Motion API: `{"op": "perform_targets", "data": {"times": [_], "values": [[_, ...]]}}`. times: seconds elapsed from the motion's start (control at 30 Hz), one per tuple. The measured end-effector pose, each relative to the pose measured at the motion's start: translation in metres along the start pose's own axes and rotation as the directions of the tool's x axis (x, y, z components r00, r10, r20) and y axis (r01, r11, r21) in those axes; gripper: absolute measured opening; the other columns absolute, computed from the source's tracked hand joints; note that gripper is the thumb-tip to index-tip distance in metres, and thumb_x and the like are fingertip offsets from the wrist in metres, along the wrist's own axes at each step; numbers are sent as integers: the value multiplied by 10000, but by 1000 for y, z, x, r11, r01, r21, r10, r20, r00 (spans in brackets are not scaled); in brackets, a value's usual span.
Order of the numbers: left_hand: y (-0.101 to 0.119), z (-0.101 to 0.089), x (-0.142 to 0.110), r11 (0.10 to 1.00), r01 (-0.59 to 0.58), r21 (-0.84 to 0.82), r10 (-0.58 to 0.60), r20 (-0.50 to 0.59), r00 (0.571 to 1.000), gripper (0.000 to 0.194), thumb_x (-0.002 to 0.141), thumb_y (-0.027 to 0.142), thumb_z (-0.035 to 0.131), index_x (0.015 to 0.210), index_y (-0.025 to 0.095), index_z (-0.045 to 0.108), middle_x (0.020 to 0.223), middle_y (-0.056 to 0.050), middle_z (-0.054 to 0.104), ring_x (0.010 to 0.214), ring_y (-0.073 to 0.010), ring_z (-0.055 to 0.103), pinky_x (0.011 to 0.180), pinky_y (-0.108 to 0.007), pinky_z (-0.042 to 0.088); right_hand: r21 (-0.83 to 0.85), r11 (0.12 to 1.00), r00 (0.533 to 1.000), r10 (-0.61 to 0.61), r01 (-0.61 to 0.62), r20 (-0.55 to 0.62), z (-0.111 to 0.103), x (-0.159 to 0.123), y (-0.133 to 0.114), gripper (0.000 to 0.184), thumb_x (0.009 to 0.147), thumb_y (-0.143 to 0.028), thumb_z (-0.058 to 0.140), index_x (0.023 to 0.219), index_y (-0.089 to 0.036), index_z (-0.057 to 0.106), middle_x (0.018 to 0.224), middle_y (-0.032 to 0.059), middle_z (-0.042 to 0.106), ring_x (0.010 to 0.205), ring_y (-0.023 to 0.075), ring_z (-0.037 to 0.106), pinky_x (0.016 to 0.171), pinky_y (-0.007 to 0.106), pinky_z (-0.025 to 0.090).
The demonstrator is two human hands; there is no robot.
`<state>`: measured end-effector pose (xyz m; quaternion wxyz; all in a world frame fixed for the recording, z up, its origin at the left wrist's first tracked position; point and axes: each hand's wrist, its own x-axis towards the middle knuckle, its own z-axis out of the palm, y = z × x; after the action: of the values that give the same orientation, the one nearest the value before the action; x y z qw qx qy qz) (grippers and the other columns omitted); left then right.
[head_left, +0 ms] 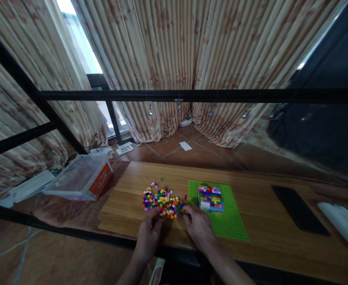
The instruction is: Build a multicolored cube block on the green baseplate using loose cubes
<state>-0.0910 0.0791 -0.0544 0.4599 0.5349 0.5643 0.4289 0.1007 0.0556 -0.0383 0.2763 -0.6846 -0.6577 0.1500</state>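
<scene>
Head view: the two hands are low over the bench (117, 213), side by side with a gap between them. The pile of small coloured bricks (164, 202) lies directly ahead of the hands, its near edge at their fingertips. The left hand (150, 228) is at the pile's near-left part, thumb and fingers bent and slightly parted; whether a brick sits between them I cannot tell. The right hand (200, 226) reaches in at the pile's right end with fingers curled, and what its fingertips pinch, if anything, is too small to make out.

Just ahead and to the right of the right hand, the multicoloured brick block (211, 198) sits on the green baseplate (230, 223), whose left edge this hand partly covers from here. Well to the right of both hands lies a flat black object (300, 209); well to the left, beyond the left hand, stands a clear plastic box (78, 178) with an orange label.
</scene>
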Motion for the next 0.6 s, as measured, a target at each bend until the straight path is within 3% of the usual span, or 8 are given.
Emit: {"op": "perform_targets", "data": {"times": [0.17,0.3,0.43,0.6], "values": [[-1,1,7,991,-136,-16,136,10,991,292,793,251,559,1044,204,700,1187,-106,658,1137,-266,594,1005,-439,445,69,997,997,-27,32,-72,2,9,2,331,921,-111,397,1068,-175,687,1062,92,731,971,207,686,879,311,503],[-2,1,8,988,-149,-37,150,3,989,273,794,259,570,1023,208,710,1217,-105,646,1193,-273,566,1064,-461,397,-51,998,999,33,-34,-29,5,21,-8,310,930,-143,430,1126,-121,669,1099,150,712,990,245,683,880,332,503],[-2,1,3,991,-133,-17,133,-3,991,291,794,293,598,1051,201,697,1122,-98,686,1138,-267,596,1032,-443,430,-185,979,996,89,-82,29,6,30,-20,240,900,-169,523,1080,-132,677,1054,152,705,958,270,683,846,344,497],[0,2,1,989,-146,27,146,25,989,279,815,309,586,1050,200,688,1044,-88,713,1012,-247,649,955,-414,487,-130,984,989,130,-121,70,4,34,-22,108,852,-151,592,911,-178,679,975,105,706,887,239,686,791,311,478]]}}
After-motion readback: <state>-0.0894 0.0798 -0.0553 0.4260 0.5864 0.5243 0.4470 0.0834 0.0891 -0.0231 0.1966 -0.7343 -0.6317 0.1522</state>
